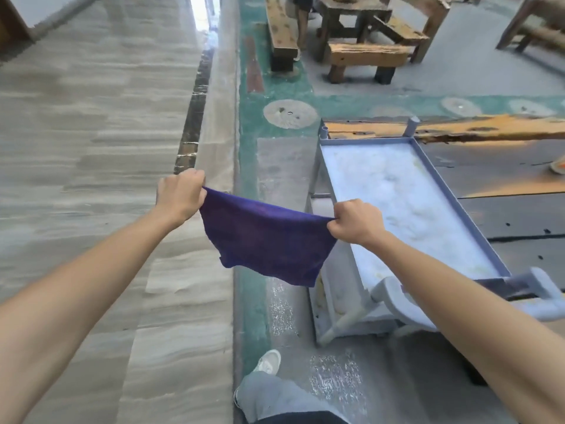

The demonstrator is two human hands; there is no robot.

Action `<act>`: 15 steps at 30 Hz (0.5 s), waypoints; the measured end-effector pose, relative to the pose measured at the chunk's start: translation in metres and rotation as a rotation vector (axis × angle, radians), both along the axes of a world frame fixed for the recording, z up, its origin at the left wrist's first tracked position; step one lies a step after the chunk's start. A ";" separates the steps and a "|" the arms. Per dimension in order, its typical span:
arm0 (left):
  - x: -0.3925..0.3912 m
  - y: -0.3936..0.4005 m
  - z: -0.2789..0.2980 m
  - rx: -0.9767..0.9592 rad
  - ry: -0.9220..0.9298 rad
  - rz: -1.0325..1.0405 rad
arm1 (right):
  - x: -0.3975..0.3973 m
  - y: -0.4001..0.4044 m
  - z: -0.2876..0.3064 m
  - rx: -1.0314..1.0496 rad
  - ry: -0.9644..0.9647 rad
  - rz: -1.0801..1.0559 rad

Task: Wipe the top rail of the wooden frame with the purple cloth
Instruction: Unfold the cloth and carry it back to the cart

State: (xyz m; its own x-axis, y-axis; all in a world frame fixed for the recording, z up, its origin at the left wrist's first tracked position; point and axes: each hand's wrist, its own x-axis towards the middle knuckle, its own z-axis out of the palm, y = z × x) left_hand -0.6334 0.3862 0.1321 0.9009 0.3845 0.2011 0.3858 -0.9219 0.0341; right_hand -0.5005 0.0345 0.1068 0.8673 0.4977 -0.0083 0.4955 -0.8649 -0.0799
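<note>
Two hands stretching a purple cloth (264, 240) in mid-air.

The left hand (180, 194) and right hand (356, 221) are each pinching an upper corner, arms reaching forward, the cloth hanging between them over bare floor (91, 148); the grey cart (428, 166) is standing just to the right, beneath the right forearm.

One purple cloth (266, 240) is seen, held by two bare hands, the left hand (180, 194) and the right hand (356, 221). One grey-painted frame with a pale tray-like top (406, 191) is counted. One white shoe (268, 361) is visible. Three weathered wooden benches (367, 55) are counted beyond.
</note>
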 end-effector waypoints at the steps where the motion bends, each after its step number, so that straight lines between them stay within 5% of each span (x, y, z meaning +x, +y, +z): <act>1: 0.020 0.001 -0.003 -0.010 0.005 -0.033 | 0.010 -0.003 -0.004 -0.016 0.009 -0.031; 15: 0.235 -0.035 0.000 -0.005 0.017 -0.419 | 0.086 -0.047 -0.019 0.039 0.152 -0.372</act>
State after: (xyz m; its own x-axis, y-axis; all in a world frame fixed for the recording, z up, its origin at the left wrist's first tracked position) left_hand -0.3980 0.3513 0.1318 0.9829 -0.0151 0.1836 -0.0221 -0.9991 0.0360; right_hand -0.4143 -0.0130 0.0876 0.9787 0.1528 -0.1373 0.1297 -0.9778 -0.1644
